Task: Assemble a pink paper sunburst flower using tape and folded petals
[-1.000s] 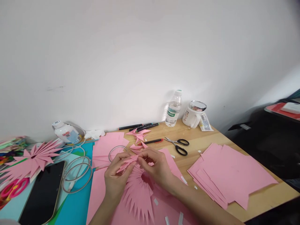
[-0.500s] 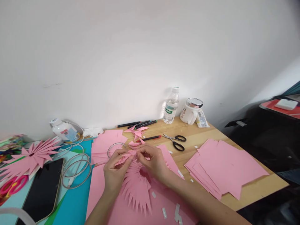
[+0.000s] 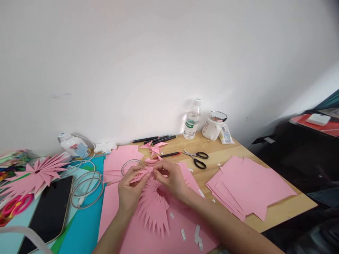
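Note:
Between my two hands is a small folded pink paper piece (image 3: 143,173). My left hand (image 3: 130,188) is closed on its left side, fingers behind and thumb in front. The fingertips of my right hand (image 3: 169,178) pinch its right end. Just below the hands lies a pleated pink paper fan (image 3: 155,208), its pointed tips towards me and a round gap near its centre. It rests on a large pink sheet (image 3: 177,236), where small white strips (image 3: 197,233) are scattered. Cut pink paper scraps (image 3: 155,148) lie beyond my fingers.
Black-handled scissors (image 3: 197,158), a pen (image 3: 171,154) and several markers (image 3: 159,140) lie behind my hands. A water bottle (image 3: 192,120) and a mug (image 3: 212,127) stand by the wall. Pink sheets (image 3: 251,187) are stacked right. A phone (image 3: 49,211), coiled cable (image 3: 87,190) and pink scissors (image 3: 18,206) lie left.
The view has shifted slightly. Both hands keep hold of the folded pink paper piece, with my right fingers moved only a little at its right end.

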